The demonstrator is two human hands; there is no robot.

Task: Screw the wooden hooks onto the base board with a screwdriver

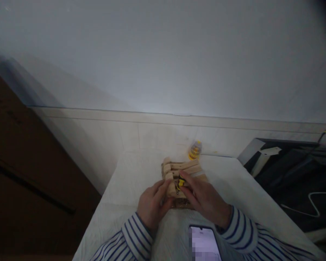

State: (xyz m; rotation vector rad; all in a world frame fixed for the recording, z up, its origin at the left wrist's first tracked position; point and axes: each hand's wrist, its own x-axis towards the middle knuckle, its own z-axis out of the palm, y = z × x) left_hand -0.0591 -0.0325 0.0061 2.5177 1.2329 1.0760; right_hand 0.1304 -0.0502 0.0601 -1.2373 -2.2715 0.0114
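Observation:
A small wooden piece made of pale slats (191,166) rests on the white-covered table in front of me. My left hand (154,203) grips its near left edge, thumb low and fingers along the side. In the fingertips of my right hand (206,199) is a small yellow-and-black tool (181,182), pinched over the slats near my left fingers. Its exact kind is too small to make out. Below the near slats, a brownish glossy part (180,203) shows between my hands. Parts of the wooden piece are covered by my fingers.
Behind the slats stands a clear bottle with a yellow cap and label (195,150). A phone (205,243) with a lit screen lies close to me. Beyond the table (136,166) is a white wall; dark items and a white cable (312,206) are at the right.

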